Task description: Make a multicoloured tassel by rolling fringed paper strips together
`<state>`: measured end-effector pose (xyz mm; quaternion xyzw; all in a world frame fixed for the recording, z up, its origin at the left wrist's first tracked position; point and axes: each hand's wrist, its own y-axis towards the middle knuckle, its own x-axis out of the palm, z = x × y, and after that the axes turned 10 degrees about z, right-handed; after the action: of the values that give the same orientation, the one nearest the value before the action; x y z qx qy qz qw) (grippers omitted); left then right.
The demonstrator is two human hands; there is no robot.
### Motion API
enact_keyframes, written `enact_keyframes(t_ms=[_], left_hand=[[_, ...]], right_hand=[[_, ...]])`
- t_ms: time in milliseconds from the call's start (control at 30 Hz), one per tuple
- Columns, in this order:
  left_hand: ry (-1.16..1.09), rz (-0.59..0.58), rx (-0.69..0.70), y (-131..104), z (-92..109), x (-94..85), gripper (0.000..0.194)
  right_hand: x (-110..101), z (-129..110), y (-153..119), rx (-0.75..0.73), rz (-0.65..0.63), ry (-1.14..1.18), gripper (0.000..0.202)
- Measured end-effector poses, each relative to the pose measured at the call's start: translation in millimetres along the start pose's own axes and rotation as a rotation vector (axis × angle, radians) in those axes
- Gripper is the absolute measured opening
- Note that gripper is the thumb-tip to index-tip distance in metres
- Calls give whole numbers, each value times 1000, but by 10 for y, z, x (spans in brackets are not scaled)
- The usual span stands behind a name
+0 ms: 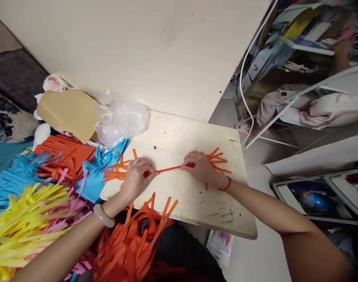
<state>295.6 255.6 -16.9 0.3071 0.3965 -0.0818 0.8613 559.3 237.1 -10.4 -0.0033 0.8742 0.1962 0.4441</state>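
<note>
A strip of orange fringed paper (pixel 170 169) is stretched over the pale board, its middle narrow and twisted, with loose fringes fanning out at both ends. My left hand (pixel 138 175) pinches it left of the middle, fingers closed. On the other side, my right hand (pixel 196 166) grips it between thumb and fingers. Both hands are just above the wooden board (pixel 179 199). More orange fringed paper (pixel 129 246) lies heaped below the board's front edge, near my left forearm.
Yellow fringes (pixel 26 231), blue fringed paper (pixel 93 176) and an orange stack (pixel 64 154) lie at the left. A clear plastic bag (pixel 120 119) and brown paper (pixel 69 111) sit behind. A seated person (pixel 273 105) is at the right, beside a white cable (pixel 241 78).
</note>
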Motion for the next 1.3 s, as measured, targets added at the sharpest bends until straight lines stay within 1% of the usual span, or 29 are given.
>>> enact_keyframes(t_ms=[67,133,267,333,433,467,533,600,667,767,833,900,1000,1067,1133,1200,1267,1300], left_hand=[[-6,-14,-23,-2,-13,-6,19],[17,-31,-29,-4,-19,-2,19],[104,-50,-32,20,-16,12,22],[153,-78,-29,56,-10,11,22],[203,-129,-7,108,8,1,19],[207,-131,14,115,18,-1,16],[201,-110,100,102,41,0,16],[216,-71,227,55,61,11,23],[261,-53,332,-6,72,22,26],[310,-75,383,-57,80,13,27],[302,-92,392,-39,101,-14,26],[298,-105,406,19,146,-40,24],[354,-157,453,138,257,-26,25],[416,-208,477,211,345,37,28],[464,-231,481,264,425,118,26],[487,-226,480,291,483,163,23],[495,-222,489,288,506,123,24],[491,-217,503,276,503,64,25]], right_hand=[[-3,-29,10,51,-12,22,14],[3,-63,21,56,-20,8,13],[14,-116,46,30,-40,-85,15],[10,-128,59,6,-65,-131,15],[14,-150,75,-44,-86,-204,9],[27,-163,75,-82,-80,-226,6],[68,-195,63,-223,-66,-263,20],[107,-217,30,-411,-67,-302,34],[104,-211,-25,-534,-80,-349,39],[-18,-141,-120,-558,-93,-401,41],[-130,-84,-158,-549,-86,-426,42],[-198,-54,-142,-565,-72,-462,39],[-161,-88,-14,-651,-109,-527,29],[-74,-159,97,-682,-169,-568,31],[6,-252,175,-645,-227,-586,33],[33,-353,198,-528,-251,-525,31],[-18,-451,182,-403,-236,-441,24],[-71,-498,172,-317,-225,-362,20]])
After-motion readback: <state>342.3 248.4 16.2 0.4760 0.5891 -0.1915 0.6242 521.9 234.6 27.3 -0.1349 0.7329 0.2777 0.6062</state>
